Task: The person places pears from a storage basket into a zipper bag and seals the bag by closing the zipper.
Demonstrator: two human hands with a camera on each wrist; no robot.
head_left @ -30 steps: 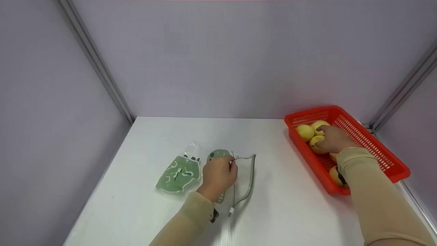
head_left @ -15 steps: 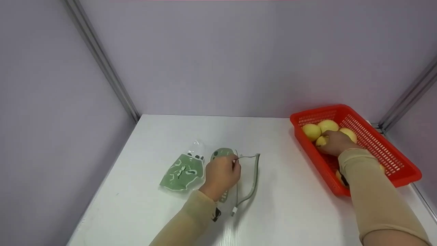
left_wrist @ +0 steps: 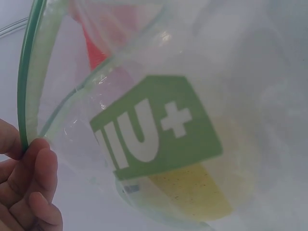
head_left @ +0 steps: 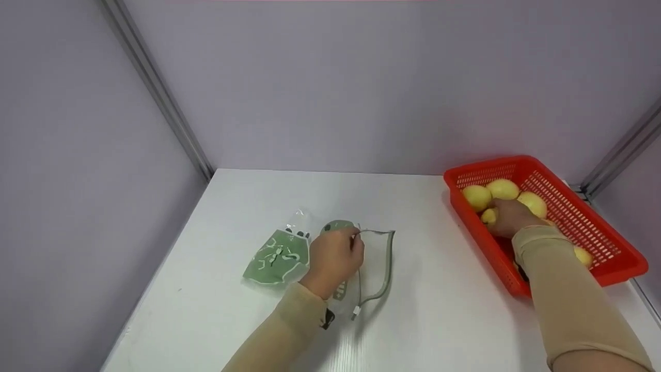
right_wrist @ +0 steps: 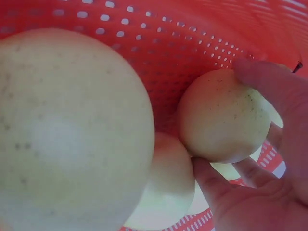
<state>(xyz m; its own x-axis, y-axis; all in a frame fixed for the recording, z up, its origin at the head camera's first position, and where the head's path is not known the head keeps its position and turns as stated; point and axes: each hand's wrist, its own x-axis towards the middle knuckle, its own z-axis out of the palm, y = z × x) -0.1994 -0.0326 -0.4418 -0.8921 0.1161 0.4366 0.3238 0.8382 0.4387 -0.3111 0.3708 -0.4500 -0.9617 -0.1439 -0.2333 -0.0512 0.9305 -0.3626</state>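
In the head view my left hand (head_left: 335,258) pinches the rim of a clear zip bag (head_left: 388,263) with green print. Its mouth gapes toward the right. The left wrist view shows thumb and finger on the green zip edge (left_wrist: 28,82), and a yellow pear (left_wrist: 192,195) seen through the bag's wall. Over at the right, my right hand (head_left: 512,218) reaches into a red basket (head_left: 480,235) of yellow pears. In the right wrist view its thumb and fingers curl round one pear (right_wrist: 224,118), among other pears. The arm hides part of the basket.
A second green-printed bag (head_left: 279,257) lies flat on the white table (head_left: 439,320), left of my left hand. Grey panels (head_left: 320,88) stand at the back and both sides. The basket sits close to the back right corner.
My right hand has gone from reaching over the pears, fingers spread, to gripping one inside the basket. Nearby pears have shifted. My left hand keeps its pinch on the bag. The head view has shifted slightly.
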